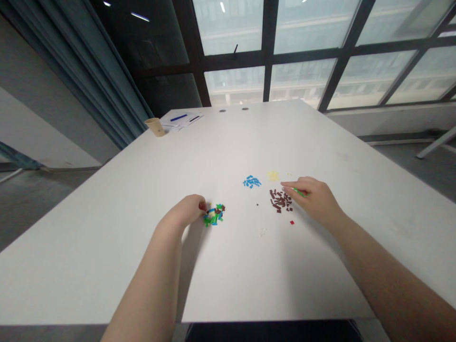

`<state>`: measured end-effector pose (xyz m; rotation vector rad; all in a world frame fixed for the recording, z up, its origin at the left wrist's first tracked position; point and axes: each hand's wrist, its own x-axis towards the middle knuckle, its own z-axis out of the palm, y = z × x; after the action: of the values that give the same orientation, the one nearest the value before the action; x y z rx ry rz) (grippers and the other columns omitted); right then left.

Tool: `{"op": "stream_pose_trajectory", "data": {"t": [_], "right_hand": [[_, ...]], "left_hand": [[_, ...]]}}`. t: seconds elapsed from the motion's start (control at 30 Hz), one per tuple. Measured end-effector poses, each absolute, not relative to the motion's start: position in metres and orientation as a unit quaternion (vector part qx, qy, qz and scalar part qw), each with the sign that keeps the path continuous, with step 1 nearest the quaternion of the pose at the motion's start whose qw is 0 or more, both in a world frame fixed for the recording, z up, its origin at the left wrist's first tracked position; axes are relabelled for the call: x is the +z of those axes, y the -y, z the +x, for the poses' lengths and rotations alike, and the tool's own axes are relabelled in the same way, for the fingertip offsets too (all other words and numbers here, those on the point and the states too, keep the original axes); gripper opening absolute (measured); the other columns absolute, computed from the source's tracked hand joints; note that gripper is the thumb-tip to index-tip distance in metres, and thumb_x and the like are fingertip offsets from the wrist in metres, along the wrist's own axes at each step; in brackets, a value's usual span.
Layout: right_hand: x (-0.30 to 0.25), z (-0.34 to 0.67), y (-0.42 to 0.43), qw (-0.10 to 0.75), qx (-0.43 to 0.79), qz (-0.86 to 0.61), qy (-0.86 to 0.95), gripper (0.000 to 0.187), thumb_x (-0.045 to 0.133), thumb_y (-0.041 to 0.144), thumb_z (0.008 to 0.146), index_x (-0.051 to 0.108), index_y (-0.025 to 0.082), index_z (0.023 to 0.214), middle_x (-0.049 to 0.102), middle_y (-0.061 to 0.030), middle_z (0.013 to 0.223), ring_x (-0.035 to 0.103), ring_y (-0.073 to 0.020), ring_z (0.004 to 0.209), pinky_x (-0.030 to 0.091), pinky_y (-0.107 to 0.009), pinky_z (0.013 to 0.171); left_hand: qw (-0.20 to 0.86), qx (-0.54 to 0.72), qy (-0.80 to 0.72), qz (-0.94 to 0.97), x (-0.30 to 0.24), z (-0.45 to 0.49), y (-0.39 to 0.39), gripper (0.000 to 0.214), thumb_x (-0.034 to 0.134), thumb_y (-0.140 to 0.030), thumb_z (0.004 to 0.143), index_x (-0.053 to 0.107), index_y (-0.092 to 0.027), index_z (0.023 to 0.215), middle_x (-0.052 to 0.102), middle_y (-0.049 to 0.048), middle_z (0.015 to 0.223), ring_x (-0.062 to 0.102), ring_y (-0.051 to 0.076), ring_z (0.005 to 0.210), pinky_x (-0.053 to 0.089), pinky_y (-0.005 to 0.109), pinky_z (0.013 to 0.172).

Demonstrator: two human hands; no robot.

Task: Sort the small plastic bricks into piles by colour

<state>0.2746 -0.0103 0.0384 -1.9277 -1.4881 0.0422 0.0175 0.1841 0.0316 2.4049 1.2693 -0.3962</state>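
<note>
At the left edge of a mixed pile of small building bricks (214, 216) in green, blue, brown and yellow is my left hand (190, 209). Its fingers are curled down and pressed together, and anything between them is hidden. My right hand (317, 197) hovers over the right side of a heap of brown bricks (280, 201). Its thumb and index finger nearly meet in a pinch; what they hold is too small to name. Some green bricks (301, 192) show partly beneath this hand. Yellow bricks (272, 176) lie just beyond its fingertips.
Blue bricks (251, 181) form a heap mid-table. Nearer me lie a red brick (292, 222), a few whitish pieces (262, 232) and one dark piece (257, 204). A paper cup (155, 127) and papers with a blue pen (178, 118) stand at the far left of the white table (228, 280).
</note>
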Motion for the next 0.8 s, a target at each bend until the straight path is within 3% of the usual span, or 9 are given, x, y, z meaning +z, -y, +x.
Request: {"op": "stream_pose_trajectory", "data": {"t": [0.23,0.37,0.47,0.6,0.8], "right_hand": [[0.039,0.277,0.011,0.333,-0.001,-0.744,0.580,0.024,0.052,0.033,0.081,0.071,0.020,0.088,0.058,-0.0017,0.060,0.050,-0.0134,0.060,0.036,-0.025,0.058],[0.039,0.280,0.011,0.343,-0.015,-0.746,0.571,0.024,0.052,0.032,0.081,0.071,0.019,0.089,0.057,-0.0016,0.060,0.050,-0.0139,0.061,0.036,-0.025,0.058],[0.041,0.277,0.012,0.363,-0.030,-0.737,0.569,0.023,0.052,0.031,0.081,0.070,0.018,0.088,0.057,-0.0020,0.061,0.049,-0.0134,0.060,0.036,-0.026,0.057],[0.045,0.261,0.015,0.403,-0.038,-0.693,0.596,0.022,0.052,0.029,0.081,0.070,0.018,0.085,0.059,-0.0027,0.062,0.050,-0.0131,0.061,0.038,-0.026,0.060],[0.039,0.234,0.014,0.421,0.042,-0.627,0.654,0.018,0.059,0.030,0.077,0.069,0.018,0.087,0.053,0.0004,0.057,0.046,-0.0109,0.056,0.037,-0.025,0.059]], "left_hand": [[0.176,-0.127,-0.464,0.859,0.035,0.017,-0.181,0.022,0.045,-0.008,0.060,0.060,-0.016,0.074,0.063,0.0041,0.075,0.053,0.015,0.065,0.034,0.023,0.055],[0.193,-0.021,-0.440,0.877,0.044,0.021,-0.176,0.016,0.044,-0.010,0.066,0.055,-0.017,0.076,0.060,0.0030,0.076,0.052,0.014,0.066,0.036,0.024,0.059],[0.317,0.110,-0.349,0.875,0.048,0.034,-0.163,0.006,0.048,-0.020,0.074,0.053,-0.018,0.077,0.057,0.0010,0.075,0.053,0.013,0.068,0.039,0.024,0.062],[0.577,0.207,-0.240,0.753,0.040,0.060,-0.128,0.010,0.053,-0.024,0.078,0.050,-0.018,0.085,0.057,0.0004,0.078,0.055,0.010,0.070,0.042,0.022,0.064],[0.703,0.293,-0.170,0.626,0.025,0.080,-0.084,0.016,0.061,-0.018,0.075,0.046,-0.018,0.079,0.057,0.0002,0.079,0.055,0.009,0.074,0.044,0.022,0.072]]}}
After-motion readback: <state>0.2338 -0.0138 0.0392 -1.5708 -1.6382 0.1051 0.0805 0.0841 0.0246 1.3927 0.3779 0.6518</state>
